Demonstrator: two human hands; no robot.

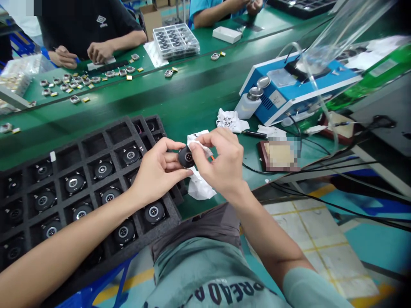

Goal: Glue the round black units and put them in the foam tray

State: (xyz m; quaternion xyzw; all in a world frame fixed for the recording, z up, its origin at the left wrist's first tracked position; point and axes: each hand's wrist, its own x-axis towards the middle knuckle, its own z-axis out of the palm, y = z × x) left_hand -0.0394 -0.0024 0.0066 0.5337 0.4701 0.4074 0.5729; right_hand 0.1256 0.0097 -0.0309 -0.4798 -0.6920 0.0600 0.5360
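A round black watch case [185,157] is pinched by its edge between the thumb and fingers of my left hand [162,164], its back with a ring of contacts facing up. My right hand [221,158] is closed on a white tissue [202,144] and presses it against the right edge of the case. Another crumpled tissue [201,187] lies on the green bench just below my hands. To the left, a black foam tray [93,143] holds many similar watch cases [75,182] in square compartments; my left forearm crosses over it.
A blue machine [272,96] stands at right behind a dispenser bottle [248,105], a speckled tissue [231,120] and a black pen-like tool [254,134]. Cables [308,192] hang off the bench edge. Across the bench, a co-worker's hands [99,53] handle small parts near a clear compartment box [176,41].
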